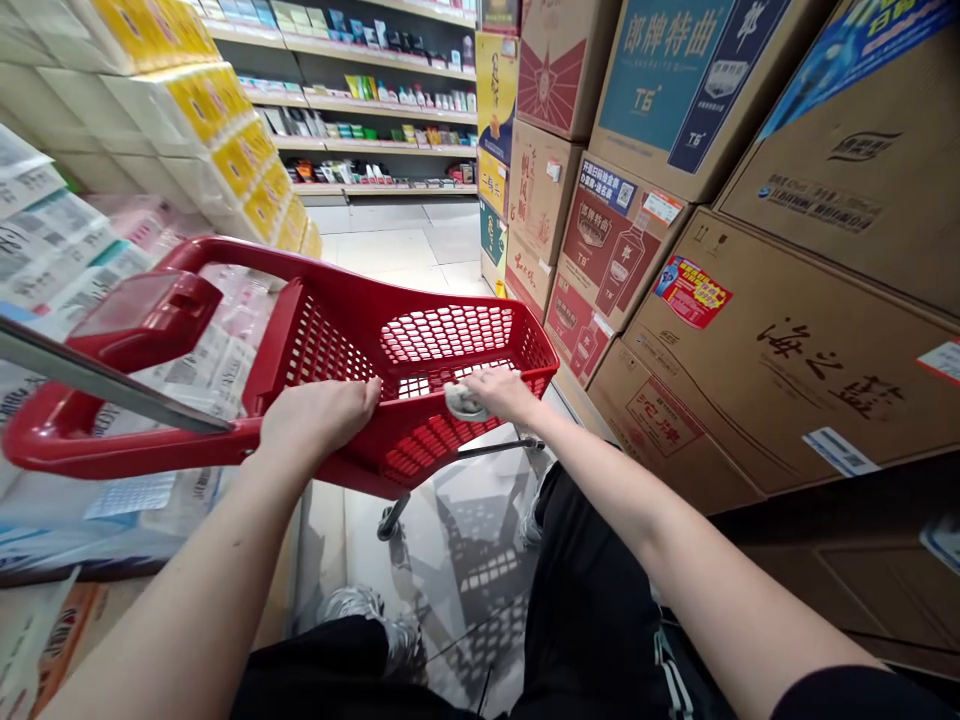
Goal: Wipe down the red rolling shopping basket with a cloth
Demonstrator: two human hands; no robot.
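Note:
A red plastic shopping basket (442, 340) on wheels stands tilted in front of me in a store aisle. My left hand (319, 415) is closed over its near rim, next to the red handle bar (97, 440) that runs off to the left. My right hand (499, 392) reaches over the rim on the right side, fingers closed on a small whitish round thing (463, 402) held just inside the basket. I cannot make out what that thing is. The basket's mesh floor shows nothing else in it.
Stacked cardboard cartons (750, 300) wall the right side of the aisle. Packs with yellow and white wrapping (210, 130) pile up on the left. Shelves of small goods (375, 100) stand at the far end, past a pale tiled floor (405, 245). My legs and shoes are below.

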